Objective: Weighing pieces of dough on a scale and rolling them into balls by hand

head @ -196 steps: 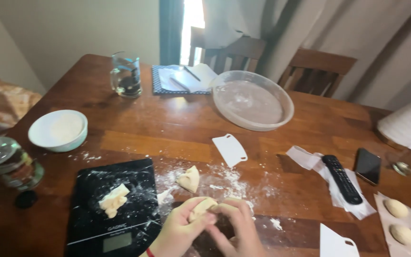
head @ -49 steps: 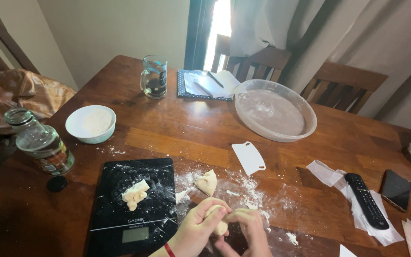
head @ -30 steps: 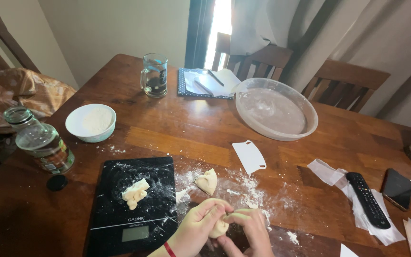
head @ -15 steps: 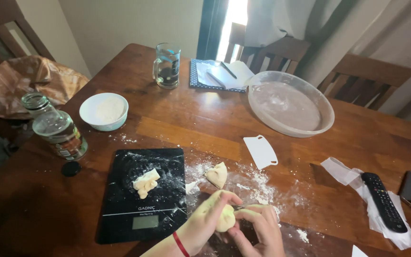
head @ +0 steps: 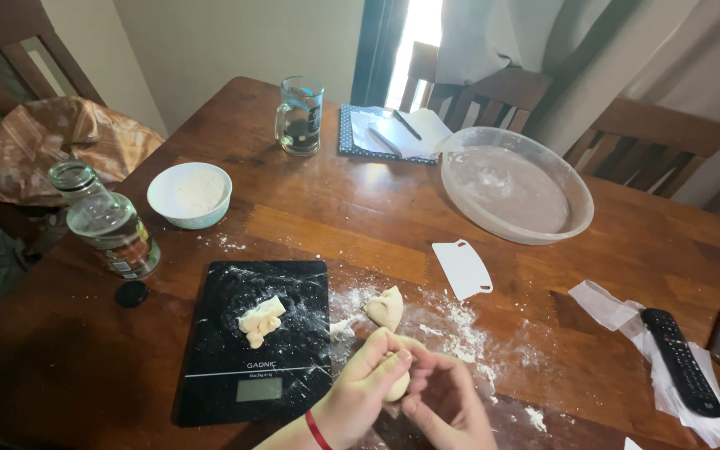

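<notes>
Here, both hands cup one dough ball at the near table edge.

The left hand and right hand are pressed together around the dough ball, which sits between the palms, the left fingers curled over it. Just beyond lies a spare dough piece on floured wood; left of it a black scale carries dough scraps. Farther off, a white bowl holds flour, the clear basin only a floury film.

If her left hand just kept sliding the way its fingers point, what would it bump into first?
The left hand points right, into the dough ball it already cups, with the right hand just behind it. Depth is hard to judge, but nothing else seems closer.
</notes>
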